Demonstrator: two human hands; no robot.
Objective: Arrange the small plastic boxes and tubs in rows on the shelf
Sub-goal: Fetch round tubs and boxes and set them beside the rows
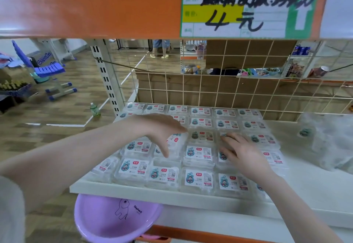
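The boxes (198, 154) lie close together on the white shelf (313, 185), so the main risk is that one push moves more than one box. The right hand (242, 152) rests flat on a box in the middle rows, its fingers straight and a little apart, gripping nothing. If it slides this box sideways, the neighbours touching it can go with it and the straight lines at the back can break. The left hand (162, 128) hovers over the left part of the rows, with fingers spread and pointing down and the thumb hanging low; it holds nothing. Just under it 1 box (174, 141) lies turned against the others, and the boxes at the left end also look slightly crooked. A careless sweep of the forearm here can knock them toward the left edge, and from there they can fall into the purple basin (114, 218) below or to the floor. The front row lies very near the front edge of the shelf, so a pull toward the person is also dangerous.

The boxes are small, clear and flat, each with a white label showing a blue cartoon figure, a red mark and a barcode. They look light and smooth, so probably they slip easily. About 5 rows are visible; the back 2 are neat. A clear bag (324, 139) lies on the shelf to the right.
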